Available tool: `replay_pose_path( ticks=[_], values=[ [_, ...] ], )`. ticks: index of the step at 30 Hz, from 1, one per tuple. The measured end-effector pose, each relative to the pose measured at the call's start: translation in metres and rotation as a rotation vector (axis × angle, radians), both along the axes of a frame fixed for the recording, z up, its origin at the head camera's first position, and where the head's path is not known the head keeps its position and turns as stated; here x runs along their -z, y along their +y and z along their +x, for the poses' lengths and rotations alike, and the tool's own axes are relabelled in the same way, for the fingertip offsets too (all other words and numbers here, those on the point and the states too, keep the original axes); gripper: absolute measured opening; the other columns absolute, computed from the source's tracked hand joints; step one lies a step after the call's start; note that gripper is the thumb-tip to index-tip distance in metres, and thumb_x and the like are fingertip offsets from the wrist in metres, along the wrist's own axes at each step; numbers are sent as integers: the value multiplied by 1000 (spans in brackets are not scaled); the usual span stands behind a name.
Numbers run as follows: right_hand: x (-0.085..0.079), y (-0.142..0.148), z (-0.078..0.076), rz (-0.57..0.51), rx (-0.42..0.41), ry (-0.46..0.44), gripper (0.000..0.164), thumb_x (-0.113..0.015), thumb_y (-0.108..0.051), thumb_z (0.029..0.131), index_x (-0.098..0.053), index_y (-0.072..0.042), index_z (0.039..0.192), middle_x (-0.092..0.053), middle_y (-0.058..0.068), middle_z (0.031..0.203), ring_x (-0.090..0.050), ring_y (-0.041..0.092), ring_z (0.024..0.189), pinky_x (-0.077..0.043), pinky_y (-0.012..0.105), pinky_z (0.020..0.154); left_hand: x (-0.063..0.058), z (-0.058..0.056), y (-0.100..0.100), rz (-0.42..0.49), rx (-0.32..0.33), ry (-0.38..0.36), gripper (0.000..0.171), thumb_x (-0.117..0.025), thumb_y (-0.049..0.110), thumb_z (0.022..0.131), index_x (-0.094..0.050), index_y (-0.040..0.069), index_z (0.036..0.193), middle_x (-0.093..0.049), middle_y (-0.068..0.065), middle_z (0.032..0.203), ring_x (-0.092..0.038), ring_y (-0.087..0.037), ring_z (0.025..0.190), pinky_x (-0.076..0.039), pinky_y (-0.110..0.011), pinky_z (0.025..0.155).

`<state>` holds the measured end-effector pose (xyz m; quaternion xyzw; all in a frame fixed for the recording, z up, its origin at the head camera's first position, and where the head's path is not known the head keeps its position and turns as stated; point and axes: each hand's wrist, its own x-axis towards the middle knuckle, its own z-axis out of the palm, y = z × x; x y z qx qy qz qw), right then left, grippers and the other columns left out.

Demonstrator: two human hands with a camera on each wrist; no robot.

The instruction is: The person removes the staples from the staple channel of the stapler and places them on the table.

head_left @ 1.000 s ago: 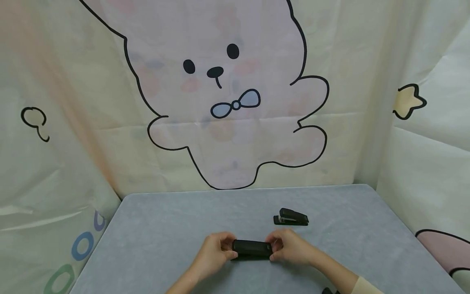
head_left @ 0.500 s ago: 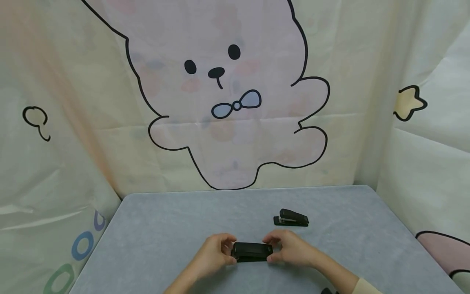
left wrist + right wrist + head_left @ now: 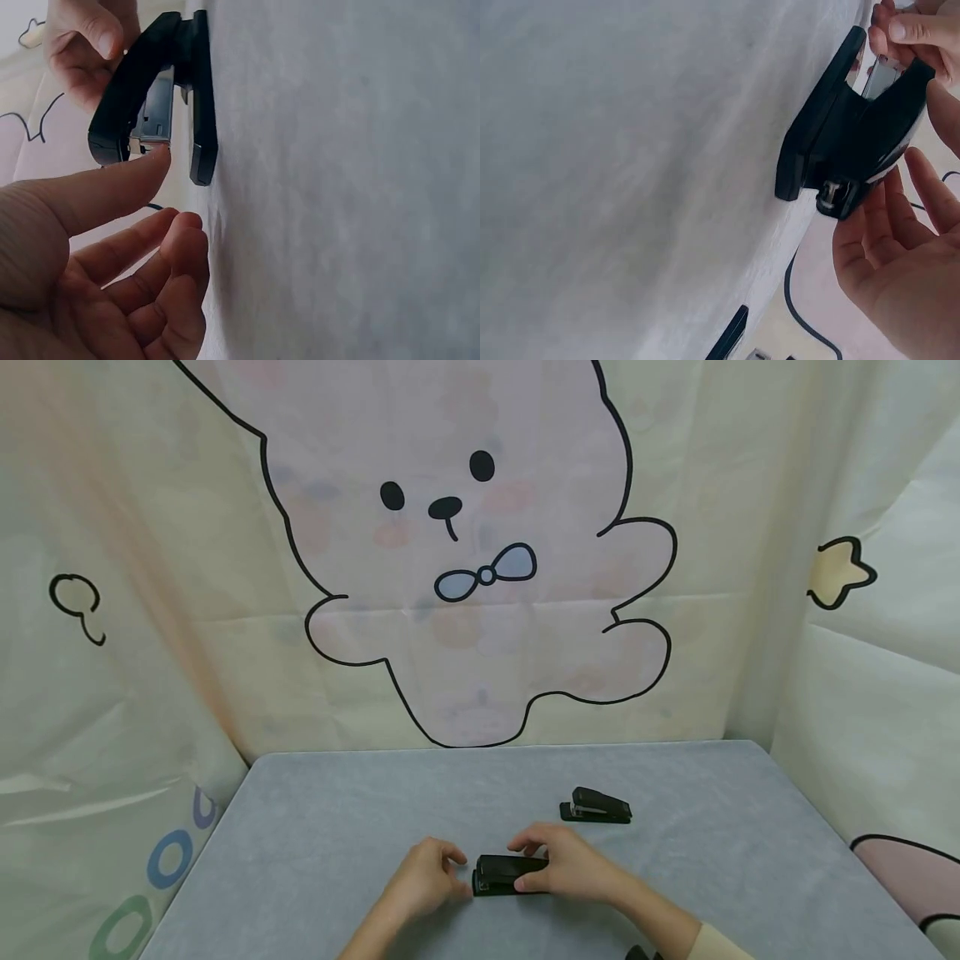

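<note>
A black stapler (image 3: 497, 868) stands on the grey cloth in front of me, its long side facing me. My right hand (image 3: 573, 864) holds its right half, thumb at the near side and fingers behind. Just off the left end is my left hand (image 3: 427, 878), fingers loosely bent around nothing. In the left wrist view the stapler (image 3: 120, 105) has its top arm raised from the base, with the metal magazine showing; the left thumb (image 3: 124, 184) lies close to its front end. The right wrist view shows the stapler's hinge end (image 3: 832, 191) beside the right fingers.
A second black stapler (image 3: 596, 806) sits farther back to the right on the grey-blue table (image 3: 337, 810). Part of another black object (image 3: 639, 953) shows at the bottom edge by the right sleeve. Printed curtains (image 3: 480, 652) stand behind and at both sides.
My left hand has let go of the stapler's left end and moved slightly left. The right hand has slid left along the stapler. The stapler came slightly nearer to me.
</note>
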<state>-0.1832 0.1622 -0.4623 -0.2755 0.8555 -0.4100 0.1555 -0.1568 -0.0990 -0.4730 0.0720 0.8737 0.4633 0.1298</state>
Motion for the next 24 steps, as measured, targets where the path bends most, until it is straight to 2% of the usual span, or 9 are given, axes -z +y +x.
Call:
replay_pose_path(
  ticks=[5, 11, 24],
  values=[
    [0, -9, -1, -20, 5, -21, 38, -88, -21, 85, -74, -10, 119, -69, -8, 112, -62, 13, 99, -52, 31, 84, 2, 0, 2, 55, -49, -34, 29, -90, -2, 71, -77, 1, 97, -62, -2, 65, -55, -14, 56, -45, -33, 52],
    [0, -17, -1, -47, 1, -49, 33, -88, -18, 85, -74, -15, 115, -69, -7, 111, -62, 12, 97, -52, 30, 82, 8, -1, 5, 125, -52, -84, 27, -89, -4, 70, -76, 3, 93, -62, -3, 59, -53, -11, 46, -42, -29, 46],
    [5, -24, -1, -51, 0, -61, 32, -88, -17, 85, -75, -18, 114, -68, -8, 108, -61, 13, 95, -50, 31, 82, 14, 0, 8, 92, -38, -113, 27, -87, -4, 74, -76, 2, 98, -59, -1, 55, -44, -10, 43, -33, -25, 43]
  ],
)
